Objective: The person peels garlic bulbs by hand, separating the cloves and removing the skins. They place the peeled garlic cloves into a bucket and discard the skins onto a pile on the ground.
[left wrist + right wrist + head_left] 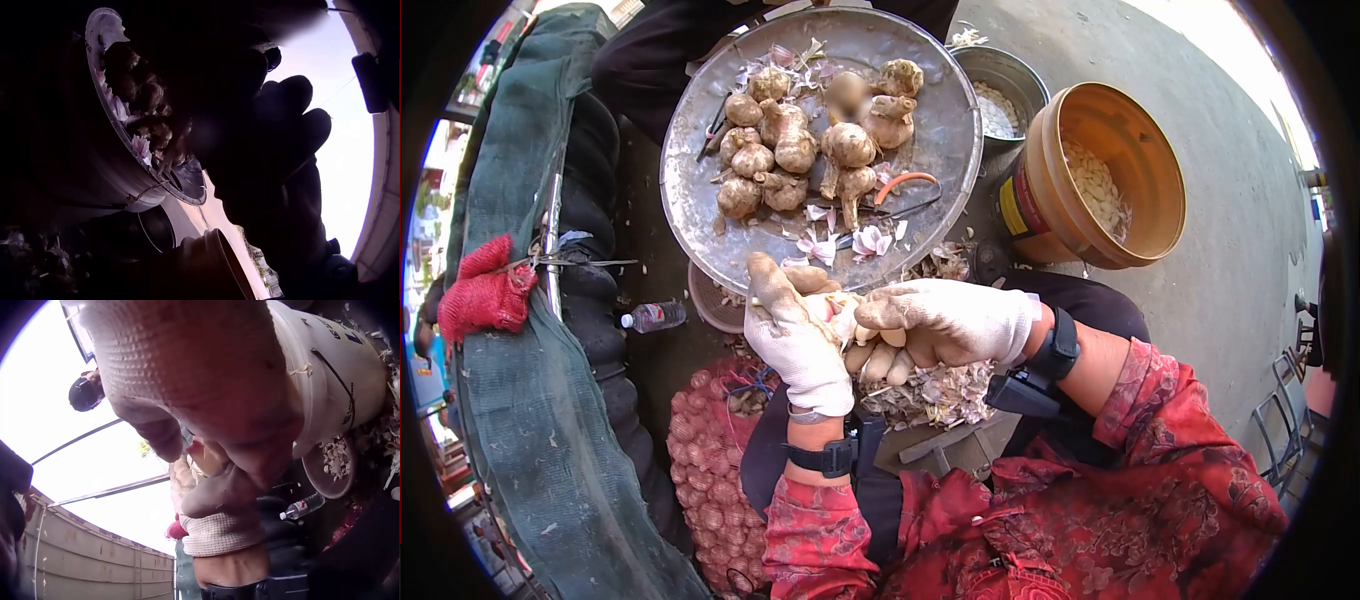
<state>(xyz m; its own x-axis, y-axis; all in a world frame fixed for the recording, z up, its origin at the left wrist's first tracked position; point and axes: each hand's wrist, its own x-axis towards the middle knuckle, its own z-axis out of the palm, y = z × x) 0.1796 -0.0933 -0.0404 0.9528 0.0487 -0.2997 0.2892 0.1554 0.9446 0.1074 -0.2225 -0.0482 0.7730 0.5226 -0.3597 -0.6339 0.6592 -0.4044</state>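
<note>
Both hands wear white knit gloves with tan coated fingers, and they meet just below the near rim of a round metal tray. My left hand holds a partly peeled garlic bulb, which its fingers and the other hand partly cover. Coming in from the right, my right hand curls its fingers under a pale garlic clove, with the thumb over it. In the right wrist view a clove shows between the gloved fingers. The left wrist view is very dark, with the left hand only in outline.
Several dirt-covered garlic bulbs, peels and an orange-handled tool lie on the tray. An orange-brown bucket and a metal pot hold cloves. Peels lie below the hands. A red mesh garlic sack and bottle are leftward.
</note>
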